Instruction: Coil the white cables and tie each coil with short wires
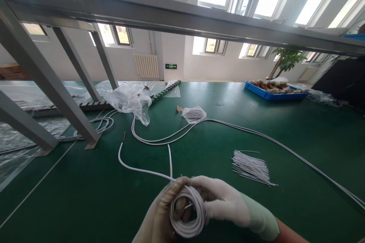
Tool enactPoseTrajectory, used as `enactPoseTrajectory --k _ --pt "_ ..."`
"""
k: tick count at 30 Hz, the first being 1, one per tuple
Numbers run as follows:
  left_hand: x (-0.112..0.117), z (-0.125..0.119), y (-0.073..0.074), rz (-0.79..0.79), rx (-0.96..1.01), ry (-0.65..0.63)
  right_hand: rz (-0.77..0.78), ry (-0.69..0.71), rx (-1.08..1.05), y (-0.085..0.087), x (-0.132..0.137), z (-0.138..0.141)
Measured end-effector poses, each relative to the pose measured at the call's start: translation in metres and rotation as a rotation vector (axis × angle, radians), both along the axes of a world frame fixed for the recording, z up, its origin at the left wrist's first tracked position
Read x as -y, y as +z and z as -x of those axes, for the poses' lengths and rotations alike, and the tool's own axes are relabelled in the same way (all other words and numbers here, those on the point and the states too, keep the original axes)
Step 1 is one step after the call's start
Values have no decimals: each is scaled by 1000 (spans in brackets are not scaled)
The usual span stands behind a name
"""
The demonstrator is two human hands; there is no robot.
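Note:
A coil of white cable (200,212) is held upright between my two gloved hands. My left hand (161,212) wraps round its left side, the thumb on top and fingertips showing through the middle. My right hand (228,199) is closed against the coil's right edge, with its fingertips partly hidden behind the loops. A short thin white strand, which looks like a tie, shows inside the ring. One cable end (137,169) runs out to the left and has bare coloured wires at its tip. Another length (170,159) sticks out beyond the coil.
A pile of white ties (251,167) lies on the green table (216,148) to the right. Farther back are a bag of ties (194,114), crumpled plastic (129,98) and long grey cables (256,133). A blue tray (273,95) stands far right; metal frame legs (68,102) rise at left.

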State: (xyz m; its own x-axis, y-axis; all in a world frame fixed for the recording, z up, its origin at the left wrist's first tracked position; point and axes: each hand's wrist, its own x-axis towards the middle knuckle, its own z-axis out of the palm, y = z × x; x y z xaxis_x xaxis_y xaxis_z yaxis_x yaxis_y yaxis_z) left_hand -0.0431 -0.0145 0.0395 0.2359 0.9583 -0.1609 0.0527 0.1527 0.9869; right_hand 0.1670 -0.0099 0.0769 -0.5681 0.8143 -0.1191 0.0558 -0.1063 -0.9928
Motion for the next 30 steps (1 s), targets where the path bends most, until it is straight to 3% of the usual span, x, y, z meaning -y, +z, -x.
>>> enactPoseTrajectory --k 5,8,12,15,19,24,27,30 --pt "-5 17 -26 28 -134 -112 -200 -190 302 -3 8 19" --pt "-7 20 -44 -107 -164 -98 -339 -339 511 -20 13 26" --pt "-4 7 -67 -283 -236 27 -738 -359 661 -40 13 23" --pt "2 -5 -73 -308 -254 69 -995 -351 786 -41 11 18" --pt "8 -1 -72 -297 -271 38 -1105 -276 906 -35 9 18" --pt "1 18 -66 -252 -284 -84 -1182 -245 888 -41 9 20" --pt "-4 16 -45 -116 -124 -140 -1167 -292 790 -40 9 18" --pt "-7 3 -13 153 216 -154 -1034 -405 605 -34 8 14"
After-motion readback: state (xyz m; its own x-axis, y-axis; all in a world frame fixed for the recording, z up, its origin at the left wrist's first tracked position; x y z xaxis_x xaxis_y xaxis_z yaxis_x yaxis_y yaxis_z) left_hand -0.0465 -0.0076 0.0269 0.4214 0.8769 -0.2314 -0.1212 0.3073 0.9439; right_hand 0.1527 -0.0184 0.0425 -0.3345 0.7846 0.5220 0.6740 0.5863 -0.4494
